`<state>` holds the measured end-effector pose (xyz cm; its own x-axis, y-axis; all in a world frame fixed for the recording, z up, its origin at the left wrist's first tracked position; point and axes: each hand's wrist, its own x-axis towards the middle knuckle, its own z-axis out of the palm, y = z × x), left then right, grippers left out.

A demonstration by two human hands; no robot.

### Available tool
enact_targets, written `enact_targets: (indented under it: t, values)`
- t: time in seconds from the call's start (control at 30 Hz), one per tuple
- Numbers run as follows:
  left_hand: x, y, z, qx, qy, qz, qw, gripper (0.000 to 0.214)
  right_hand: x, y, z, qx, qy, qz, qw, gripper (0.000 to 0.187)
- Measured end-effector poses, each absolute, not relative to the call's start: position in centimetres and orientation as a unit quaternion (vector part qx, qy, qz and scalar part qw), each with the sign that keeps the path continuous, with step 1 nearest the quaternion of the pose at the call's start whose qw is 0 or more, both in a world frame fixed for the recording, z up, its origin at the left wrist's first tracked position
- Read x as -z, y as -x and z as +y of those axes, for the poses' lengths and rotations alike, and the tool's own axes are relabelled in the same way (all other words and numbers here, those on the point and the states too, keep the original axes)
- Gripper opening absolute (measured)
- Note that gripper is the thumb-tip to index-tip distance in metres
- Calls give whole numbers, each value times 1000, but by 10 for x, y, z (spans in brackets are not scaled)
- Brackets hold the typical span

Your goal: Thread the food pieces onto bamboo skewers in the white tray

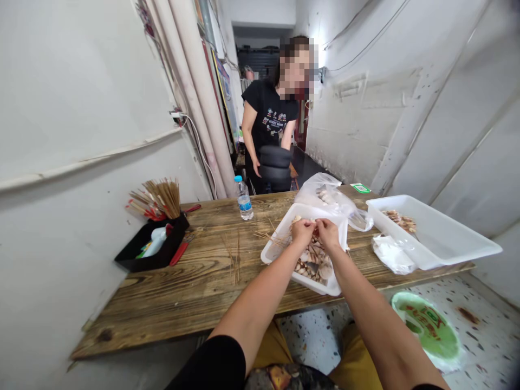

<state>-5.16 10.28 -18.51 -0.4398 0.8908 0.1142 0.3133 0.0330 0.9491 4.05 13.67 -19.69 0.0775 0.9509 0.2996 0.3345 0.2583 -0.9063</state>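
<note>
Both my hands meet over the far half of a white plastic tub [317, 286]. It holds pale and brown food pieces [312, 260] whose kind I cannot make out. The fingers of my left hand [303, 232] are pinched together, touching or almost touching those of my right hand [327, 234]. My right hand is closed in a pinch too. What sits between the fingertips is too small and covered to name. Thin wooden skewers [271, 237] lie across the tub's left rim, and several loose skewers [233, 257] rest on the wooden table [195, 271].
A clear plastic bag [320, 192] lies behind the tub. To the right stands a larger white tub [459, 238] holding skewered food [400, 221]. Leftward are a water bottle [244, 205] and a black box [140, 261]. Another person [266, 114] stands beyond the table. A lined bin [433, 330] is below.
</note>
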Motion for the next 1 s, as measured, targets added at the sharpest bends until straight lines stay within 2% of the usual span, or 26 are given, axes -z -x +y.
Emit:
enact_targets:
  t: [0.13,0.2,0.33,0.4,0.5,0.67,0.87,1.0]
  values:
    - [170,64,99,-507,-468,650,318,25,181,-66,138,-252,543,-603,527,38]
    - [157,75,97,-464,-515,661,287,30,178,-92,142,-194,555,-610,531,39]
    - [134,92,90,-250,-625,724,147,34,199,-143,145,-132,650,-580,473,40]
    - [132,93,88,-165,-643,735,138,29,218,-157,142,-147,678,-574,435,38]
    - [140,87,87,-119,-642,744,146,23,243,-163,133,-165,672,-599,403,38]
    - [152,82,90,-90,-632,758,129,26,249,-158,123,-127,650,-648,376,39]
    - [156,85,94,-147,-635,751,103,19,199,-132,102,-20,689,-631,356,45]
    - [152,84,98,-192,-614,758,113,16,167,-112,91,28,659,-705,261,30]
